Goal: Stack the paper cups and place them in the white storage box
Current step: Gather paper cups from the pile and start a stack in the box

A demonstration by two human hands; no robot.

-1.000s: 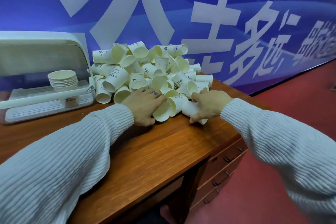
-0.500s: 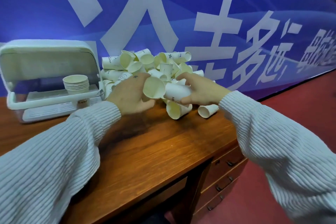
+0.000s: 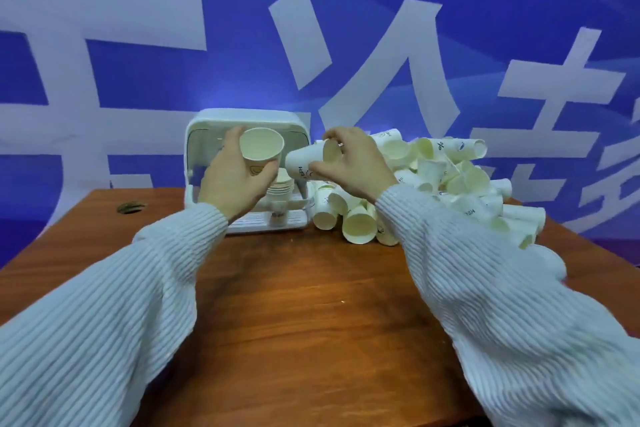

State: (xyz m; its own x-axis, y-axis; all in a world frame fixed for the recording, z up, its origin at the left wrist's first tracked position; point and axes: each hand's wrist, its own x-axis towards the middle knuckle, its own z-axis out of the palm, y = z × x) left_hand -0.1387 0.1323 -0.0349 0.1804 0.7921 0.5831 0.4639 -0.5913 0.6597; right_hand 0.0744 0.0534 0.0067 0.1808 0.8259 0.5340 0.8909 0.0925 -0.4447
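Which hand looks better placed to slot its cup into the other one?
Probably the right hand: its cup lies sideways, base aimed at the upturned open mouth of the cup the left hand holds.

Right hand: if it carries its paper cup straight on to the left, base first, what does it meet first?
Probably the cream paper cup gripped in the left hand; the right hand holds its white printed paper cup pointing base-first at it, though depth is unclear.

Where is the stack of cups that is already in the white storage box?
In the head view, the stack of cups stands inside the white storage box, left of the cup pile and partly hidden behind the left hand.
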